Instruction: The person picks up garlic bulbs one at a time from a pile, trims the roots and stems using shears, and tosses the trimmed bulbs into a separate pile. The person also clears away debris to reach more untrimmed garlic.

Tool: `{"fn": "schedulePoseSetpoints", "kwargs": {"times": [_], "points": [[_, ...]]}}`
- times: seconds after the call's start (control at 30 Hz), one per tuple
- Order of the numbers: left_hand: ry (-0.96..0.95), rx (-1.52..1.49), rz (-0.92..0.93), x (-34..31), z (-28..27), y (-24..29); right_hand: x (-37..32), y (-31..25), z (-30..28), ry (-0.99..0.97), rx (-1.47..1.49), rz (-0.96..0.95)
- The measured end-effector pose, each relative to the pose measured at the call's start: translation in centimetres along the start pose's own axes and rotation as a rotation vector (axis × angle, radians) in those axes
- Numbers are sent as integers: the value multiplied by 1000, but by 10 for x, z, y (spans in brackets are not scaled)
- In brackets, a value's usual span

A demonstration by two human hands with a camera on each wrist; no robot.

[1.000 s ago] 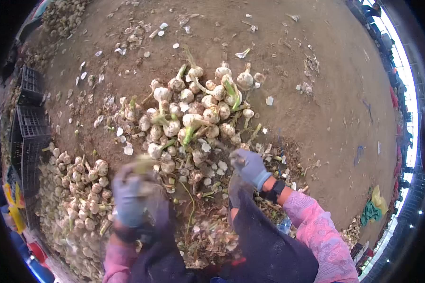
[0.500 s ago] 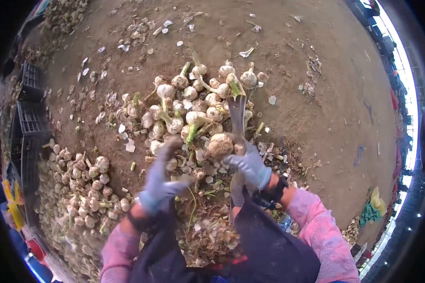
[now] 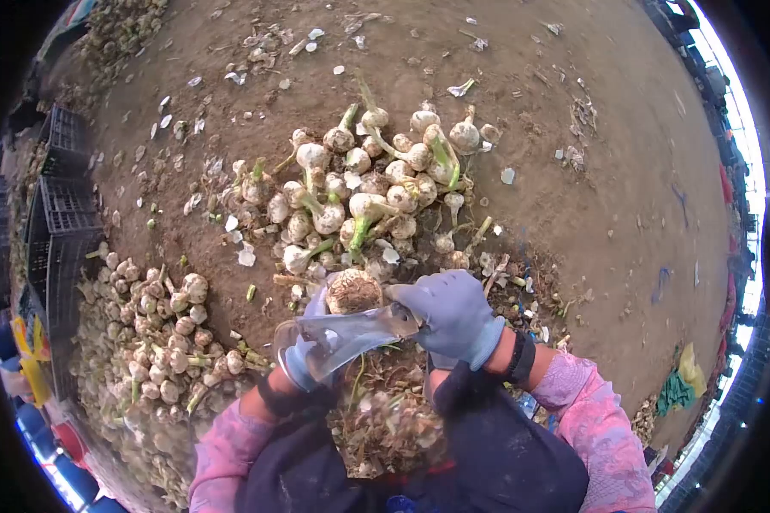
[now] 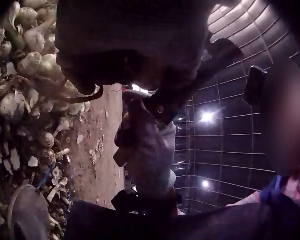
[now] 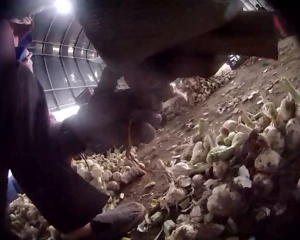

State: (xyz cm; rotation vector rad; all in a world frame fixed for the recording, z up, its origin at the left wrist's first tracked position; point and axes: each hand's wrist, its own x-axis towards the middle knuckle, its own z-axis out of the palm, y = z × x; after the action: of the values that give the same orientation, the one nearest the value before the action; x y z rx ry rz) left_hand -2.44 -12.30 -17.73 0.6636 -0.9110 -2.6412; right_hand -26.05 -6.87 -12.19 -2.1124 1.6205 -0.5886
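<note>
My gloved left hand [image 3: 316,303] grips a large garlic bulb [image 3: 353,292], its brown root side turned up. In my gloved right hand [image 3: 458,312] is the handle of a broad-bladed knife [image 3: 342,335]. The wide metal blade points left and lies across the left hand in the head view, hiding much of the palm. Its handle end is close beside the bulb. Beyond the hands lies a heap of garlic bulbs [image 3: 370,205] with stems on the ground. In the left wrist view, the right hand [image 4: 150,150] shows dimly.
A larger pile of garlic [image 3: 171,342] lies to the left, beside black plastic crates [image 3: 64,205]. Trimmings and dry skins [image 3: 385,427] cover the ground between the legs. A green and yellow bag [image 3: 680,385] lies far right on bare dirt.
My left hand let go of something at the left pile and came back to take the garlic bulb. The right hand raised the knife, and its blade swung from pointing away to pointing left.
</note>
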Motion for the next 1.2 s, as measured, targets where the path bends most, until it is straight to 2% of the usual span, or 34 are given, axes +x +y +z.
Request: {"fn": "schedulePoseSetpoints", "kwargs": {"times": [0.07,0.23,0.33,0.37,0.4,0.43,0.47,0.5,0.53,0.57,0.6,0.63,0.7,0.73,0.77,0.8,0.87,0.9,0.93,1.03,1.07,1.13,1.17,1.2], "points": [[3,187,20,-8,0,-1,1,-1,0,-32,-20,-2],[-69,98,159,-12,3,-12,0,5,11,16,-64,-26],[-80,291,176,-11,8,-13,1,18,19,116,-35,-41],[-77,356,199,-13,11,-14,-5,37,29,88,-105,32],[-184,-76,383,-13,13,-20,-14,67,38,66,-176,103],[-94,426,449,-17,28,11,-23,106,30,-212,-356,547],[104,1248,510,-21,43,42,-55,145,24,-155,-167,640],[255,1741,533,-27,59,73,-52,120,9,-130,-249,612],[440,1104,521,-29,49,43,-54,92,13,-62,-23,464],[379,723,435,-19,34,35,-38,71,16,37,172,299],[361,334,360,-8,19,26,-19,40,13,-99,634,605],[390,265,303,-6,32,19,-12,10,19,-253,1112,922],[196,1228,570,17,34,38,-22,-1,58,-30,1603,792],[203,1306,598,13,29,26,-14,-9,49,2,1610,794],[270,1128,705,12,30,15,-6,-18,33,33,1614,793],[240,623,504,6,42,11,0,-22,23,64,1617,793],[291,90,176,4,47,9,0,-12,35,68,1286,599],[380,57,57,8,41,7,3,-11,35,70,1119,505],[470,22,-64,10,36,4,5,-8,22,48,650,377],[385,23,177,3,29,-6,3,-2,11,106,571,187],[328,260,-15,-9,12,1,-5,14,21,42,462,156],[245,682,307,-21,17,33,-16,57,39,-530,104,496],[202,892,471,-28,20,48,-23,73,42,-710,-71,488],[323,939,520,-47,7,58,-32,90,50,-616,23,513]]}}
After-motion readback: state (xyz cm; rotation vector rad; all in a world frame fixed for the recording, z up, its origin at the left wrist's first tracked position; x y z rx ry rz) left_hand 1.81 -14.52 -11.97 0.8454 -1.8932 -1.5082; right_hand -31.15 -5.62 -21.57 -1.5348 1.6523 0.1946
